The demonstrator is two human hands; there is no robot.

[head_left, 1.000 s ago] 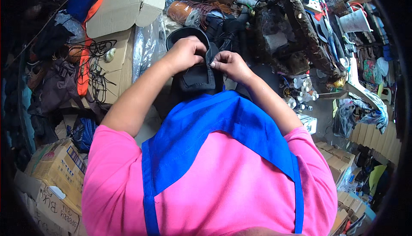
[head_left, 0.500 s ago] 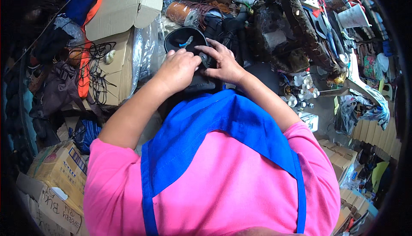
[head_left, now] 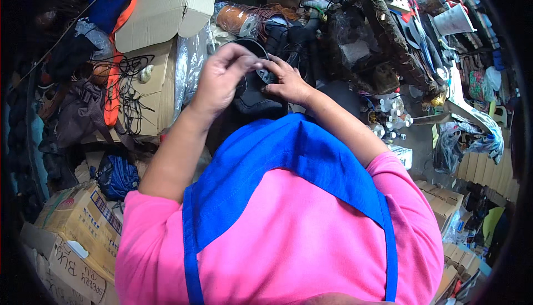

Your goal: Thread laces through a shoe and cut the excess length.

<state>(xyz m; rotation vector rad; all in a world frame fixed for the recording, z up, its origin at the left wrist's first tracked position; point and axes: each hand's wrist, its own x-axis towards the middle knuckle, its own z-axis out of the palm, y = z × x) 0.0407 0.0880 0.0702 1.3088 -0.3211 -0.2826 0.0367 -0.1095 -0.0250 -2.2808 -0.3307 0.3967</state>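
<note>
A black, smooth item (head_left: 258, 104), perhaps footwear, sits in front of my blue apron; its exact kind is hard to make out. Above its far part my left hand (head_left: 225, 74) is raised, thumb and fingertips pinched together. Whatever lies in that pinch is too small to name. My right hand (head_left: 290, 84) grips the black item from the right, thumb on the near side and fingers on the far side, their tips close to those of my left hand. Behind my left hand shows the curved rim of a black bowl-shaped thing (head_left: 255, 43), mostly covered.
Cardboard (head_left: 161, 16) and an orange strip (head_left: 112, 91) with tangled black cords (head_left: 136, 91) lie to the left. An orange spool (head_left: 232, 19) is at the back. Several small bottles (head_left: 391, 116) stand to the right; a carton (head_left: 83, 216) sits at the lower left.
My left hand has lifted off the black item and come up, now pinched and slightly blurred. The right hand stays nearly in place. The light-blue bit inside the bowl-shaped thing is now hidden.
</note>
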